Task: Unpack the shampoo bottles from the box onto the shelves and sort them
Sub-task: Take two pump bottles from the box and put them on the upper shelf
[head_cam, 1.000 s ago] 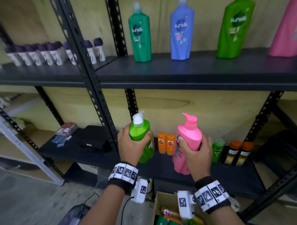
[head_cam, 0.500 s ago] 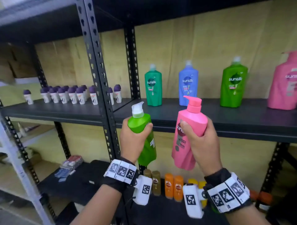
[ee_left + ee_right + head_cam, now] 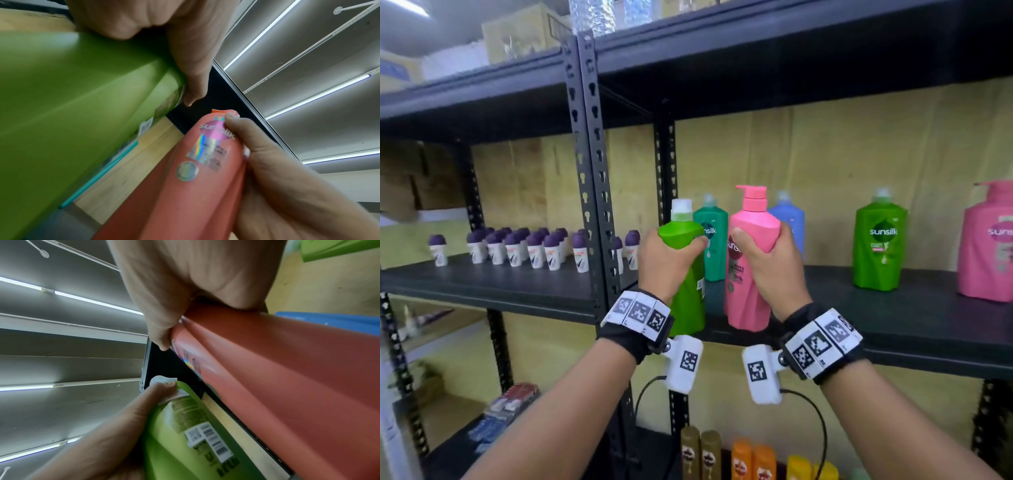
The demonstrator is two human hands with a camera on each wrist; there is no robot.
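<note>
My left hand point(image 3: 666, 263) grips a light green pump bottle point(image 3: 690, 294) around its shoulder, held upright at the front edge of the middle shelf point(image 3: 914, 329). Beside it my right hand point(image 3: 767, 263) grips a pink pump bottle point(image 3: 748, 291) the same way. Both bottles stand side by side with their bases at about shelf level; I cannot tell whether they touch it. The left wrist view has the green bottle point(image 3: 72, 113) under my fingers and the pink bottle point(image 3: 195, 186) next to it. The right wrist view has the pink bottle point(image 3: 277, 378) and the green bottle point(image 3: 191, 434).
On the shelf behind stand a teal bottle point(image 3: 714, 246), a blue bottle point(image 3: 789, 222), a large green bottle point(image 3: 879, 246) and a large pink bottle point(image 3: 988, 250). Several purple-capped roll-ons point(image 3: 524, 246) fill the left shelf. A black upright post point(image 3: 594, 192) is just left of my hands. Small bottles point(image 3: 743, 455) line the lower shelf.
Both hands have lifted the green and pink bottles from the lower shelf level up to the middle shelf. The box has dropped out of view.
</note>
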